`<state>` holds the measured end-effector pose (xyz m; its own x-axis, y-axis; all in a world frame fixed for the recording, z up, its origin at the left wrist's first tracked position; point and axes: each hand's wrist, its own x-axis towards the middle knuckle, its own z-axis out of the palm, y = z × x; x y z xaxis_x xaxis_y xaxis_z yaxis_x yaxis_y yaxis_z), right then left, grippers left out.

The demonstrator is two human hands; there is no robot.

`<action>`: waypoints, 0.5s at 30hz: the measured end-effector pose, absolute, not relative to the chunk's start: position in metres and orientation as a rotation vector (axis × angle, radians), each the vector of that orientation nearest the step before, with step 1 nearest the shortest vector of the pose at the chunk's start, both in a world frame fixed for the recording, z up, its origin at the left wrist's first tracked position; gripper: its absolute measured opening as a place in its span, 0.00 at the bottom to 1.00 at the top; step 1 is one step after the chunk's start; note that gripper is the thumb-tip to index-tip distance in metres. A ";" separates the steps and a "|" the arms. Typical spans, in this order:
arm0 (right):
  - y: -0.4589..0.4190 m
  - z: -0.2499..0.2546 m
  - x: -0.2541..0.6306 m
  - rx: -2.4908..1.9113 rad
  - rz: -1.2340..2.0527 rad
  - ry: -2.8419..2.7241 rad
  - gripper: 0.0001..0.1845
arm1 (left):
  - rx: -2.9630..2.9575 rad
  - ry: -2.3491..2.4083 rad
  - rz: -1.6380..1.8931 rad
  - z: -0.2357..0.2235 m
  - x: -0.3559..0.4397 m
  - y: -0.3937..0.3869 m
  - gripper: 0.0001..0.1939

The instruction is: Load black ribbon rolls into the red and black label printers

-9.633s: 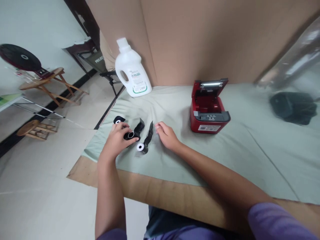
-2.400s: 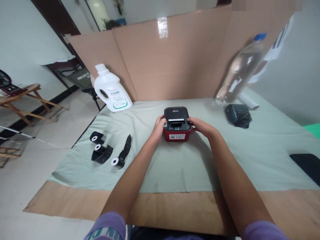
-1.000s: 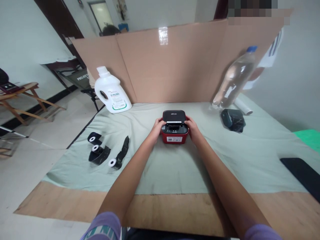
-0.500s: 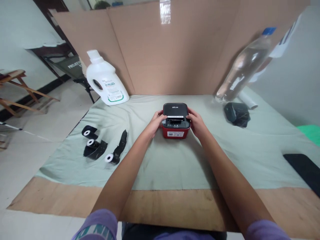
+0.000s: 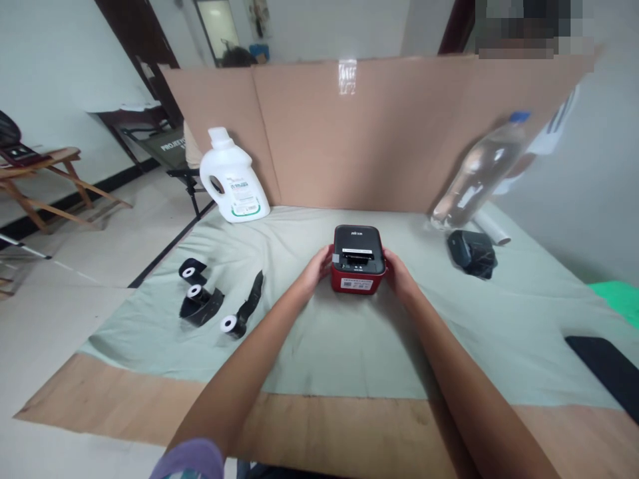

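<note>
A small red printer (image 5: 358, 261) with a shut black lid stands in the middle of the pale green cloth (image 5: 319, 332). My left hand (image 5: 318, 266) presses against its left side and my right hand (image 5: 398, 272) against its right side, fingers curved round the red body. To the left lie three black rolls with white cores: one (image 5: 192, 272) farthest back, one (image 5: 200, 303) in the middle and one (image 5: 235, 322) nearest, with a black strip trailing from it.
A white detergent jug (image 5: 233, 178) stands at the back left, before a brown cardboard screen (image 5: 369, 133). A clear plastic bottle (image 5: 479, 173), a white tube (image 5: 492, 227) and a black device (image 5: 472, 253) are at the right. A flat black object (image 5: 606, 362) lies at the right edge.
The printer's lid, open at first, is shut. My hands left the rolls and took hold of the printer's sides. In the last second they slid from its lid down onto its sides.
</note>
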<state>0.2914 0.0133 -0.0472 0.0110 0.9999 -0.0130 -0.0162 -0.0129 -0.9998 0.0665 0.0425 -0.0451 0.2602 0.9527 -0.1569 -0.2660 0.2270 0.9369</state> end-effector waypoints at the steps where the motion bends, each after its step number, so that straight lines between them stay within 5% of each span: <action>1: 0.006 -0.047 0.293 -1.184 1.173 -1.251 0.33 | 0.966 0.912 1.043 -0.046 0.068 0.037 0.24; 6: -0.024 -0.050 0.289 -1.176 0.900 -1.601 0.45 | 1.169 0.893 1.075 -0.036 0.072 0.016 0.25; 15: 0.055 -0.011 0.156 -1.054 0.790 -1.731 0.46 | 1.278 1.203 1.219 0.031 -0.045 0.074 0.15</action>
<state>0.1557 0.0553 -0.0106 -0.1996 0.9037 0.3789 0.3062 0.4248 -0.8519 -0.0454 0.0745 0.0310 0.0128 0.9987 0.0492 0.0358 -0.0496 0.9981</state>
